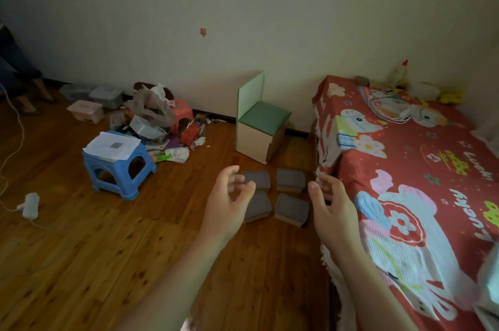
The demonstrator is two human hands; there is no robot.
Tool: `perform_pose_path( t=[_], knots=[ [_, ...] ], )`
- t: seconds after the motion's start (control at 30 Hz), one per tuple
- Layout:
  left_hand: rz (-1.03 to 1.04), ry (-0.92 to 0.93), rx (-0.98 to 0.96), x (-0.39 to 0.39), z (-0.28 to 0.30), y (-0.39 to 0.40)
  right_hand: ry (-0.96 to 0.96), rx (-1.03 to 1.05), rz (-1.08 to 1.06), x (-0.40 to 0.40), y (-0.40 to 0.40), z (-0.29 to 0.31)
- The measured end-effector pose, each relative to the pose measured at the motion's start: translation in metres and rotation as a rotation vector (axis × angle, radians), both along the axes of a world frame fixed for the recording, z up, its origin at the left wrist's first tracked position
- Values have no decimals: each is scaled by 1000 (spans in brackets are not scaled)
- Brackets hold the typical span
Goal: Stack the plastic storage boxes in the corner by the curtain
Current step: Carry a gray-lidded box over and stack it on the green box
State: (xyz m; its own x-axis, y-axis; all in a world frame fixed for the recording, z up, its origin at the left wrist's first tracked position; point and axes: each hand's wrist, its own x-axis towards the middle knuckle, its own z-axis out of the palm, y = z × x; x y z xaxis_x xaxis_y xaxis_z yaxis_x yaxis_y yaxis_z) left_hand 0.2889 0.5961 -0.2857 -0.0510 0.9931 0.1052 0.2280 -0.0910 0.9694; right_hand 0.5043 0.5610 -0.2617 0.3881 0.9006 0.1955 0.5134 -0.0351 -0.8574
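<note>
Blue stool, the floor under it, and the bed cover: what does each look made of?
Blue stool: apparently moulded plastic, one uniform colour, smooth with a slight sheen. Floor: wood planks or wood-look laminate, glossy, grain and knots visible. Bed cover: printed fabric, matte, draping over the edge.

pink box (86, 111): pale pink plastic, lid on, upright on the floor, far left of the blue stool (118, 166)
clear box (106, 97): translucent with a grey-white lid, just behind the pink box, near the wall
second clear box (73, 91): translucent, low, left of the first, by the wall
</note>
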Motion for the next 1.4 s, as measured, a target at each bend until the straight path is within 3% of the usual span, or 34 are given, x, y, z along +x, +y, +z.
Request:
perform_pose_path(
  t=[0.33,0.93,1.4],
  knots=[
    [-38,16,-91,8,-30,80,3,-71,-17,8,78,-31],
    [-3,92,-267,97,-80,274,53,-216,16,97,276,-85],
    [-11,75,-447,92,-148,404,1,-409,-2,100,406,-146]
  ],
)
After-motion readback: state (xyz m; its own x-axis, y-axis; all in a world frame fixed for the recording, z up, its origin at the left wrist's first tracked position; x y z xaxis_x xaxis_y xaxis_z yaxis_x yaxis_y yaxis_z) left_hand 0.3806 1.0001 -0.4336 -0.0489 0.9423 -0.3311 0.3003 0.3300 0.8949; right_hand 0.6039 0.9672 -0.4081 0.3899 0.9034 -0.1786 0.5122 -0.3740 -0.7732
